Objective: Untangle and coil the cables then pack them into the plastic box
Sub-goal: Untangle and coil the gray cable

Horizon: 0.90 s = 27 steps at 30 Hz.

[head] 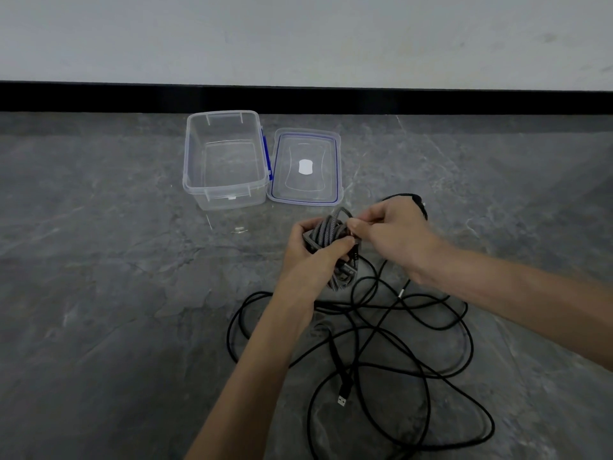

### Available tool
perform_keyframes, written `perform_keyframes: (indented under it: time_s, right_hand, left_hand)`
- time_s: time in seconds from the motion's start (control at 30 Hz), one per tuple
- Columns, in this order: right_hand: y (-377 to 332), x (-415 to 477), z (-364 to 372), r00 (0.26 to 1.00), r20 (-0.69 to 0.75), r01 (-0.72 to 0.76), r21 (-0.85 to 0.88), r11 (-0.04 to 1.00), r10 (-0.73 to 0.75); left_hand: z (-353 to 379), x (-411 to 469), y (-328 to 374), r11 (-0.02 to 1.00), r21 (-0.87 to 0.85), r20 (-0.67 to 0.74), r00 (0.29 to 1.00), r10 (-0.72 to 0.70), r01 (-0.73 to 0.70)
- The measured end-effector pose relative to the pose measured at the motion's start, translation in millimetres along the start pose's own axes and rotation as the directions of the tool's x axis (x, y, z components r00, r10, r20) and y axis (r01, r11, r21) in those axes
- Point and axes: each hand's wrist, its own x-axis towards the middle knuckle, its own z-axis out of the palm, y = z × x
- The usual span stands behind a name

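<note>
Grey braided cable (331, 232) sat bundled in our left hand (310, 250), fingers curled round it, while our right hand (394, 235) pinched a strand at its top.
A slipped pinch, we judged, could let the loops spring apart, and the bundle's lower turns hung close over the tangled black cable (356, 330) on the stone floor (99, 260), where they might snag. Beyond our hands the clear plastic box (225, 187) stood with nothing in it, its lid (306, 141) flat just beside it.
</note>
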Motion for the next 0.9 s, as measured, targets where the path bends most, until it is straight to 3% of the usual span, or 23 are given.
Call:
perform_keyframes:
  time_s: [0.1,0.2,0.4,0.6,0.73,0.9]
  right_hand:
    - [0.4,-2.3,6.3,0.995,-0.035,0.086,-0.094,0.992,-0.09]
    - [1.4,4.7,5.5,0.995,-0.051,0.085,-0.085,0.993,-0.089]
    - [10.6,25.2,-1.4,0.996,-0.03,-0.088,0.041,0.995,0.089]
    - [12.2,39.6,-9.8,0.972,0.089,-0.231,0.226,0.946,0.216]
    - [15.6,35.2,-16.2,0.959,0.226,-0.198,0.111,0.974,0.169]
    - [13.3,26.8,-9.7,0.968,0.224,-0.099,-0.071,0.993,0.112]
  left_hand:
    - [2.9,3.2,4.5,1.0,-0.009,-0.022,1.0,0.011,-0.011]
    - [4.1,3.0,5.5,0.999,-0.002,-0.021,0.999,0.035,-0.035]
    - [3.5,-2.9,1.9,0.999,0.019,0.044,0.999,0.032,-0.033]
    - [4.1,-6.2,9.3,0.995,-0.099,0.127,0.992,0.011,0.001]
    - [0.2,-8.0,6.7,0.979,-0.184,0.091,0.993,-0.071,0.087]
    - [2.7,-8.6,-4.1,0.997,-0.048,-0.022,0.998,-0.056,0.055]
